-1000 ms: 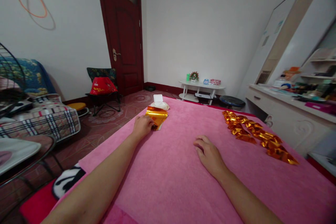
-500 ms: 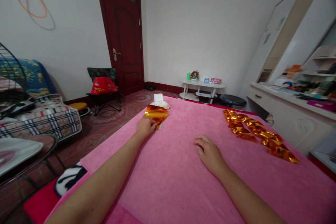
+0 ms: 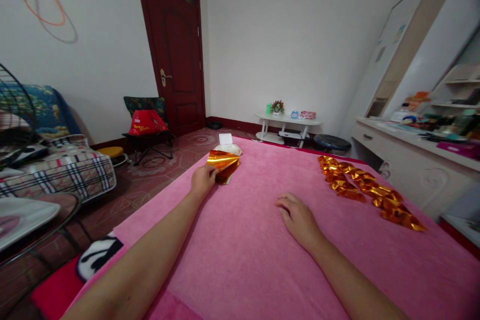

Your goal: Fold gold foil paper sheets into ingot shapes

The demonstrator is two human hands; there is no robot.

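Observation:
My left hand reaches to the far left of the pink cloth and pinches the top gold foil sheet, its near edge lifted off the small stack of gold foil. Just behind the stack lies a white wipes pack with its lid flipped up. My right hand rests palm down on the cloth near the middle, fingers loosely apart and holding nothing. To the right, a row of several folded gold foil pieces runs along the cloth.
A dark red door and a folding chair with a red bag stand at the back left. A plaid-covered seat is at the left, a low white table at the back, a white dresser at the right.
My left hand has peeled the top gold sheet upward from the stack. My right hand has stayed where it was.

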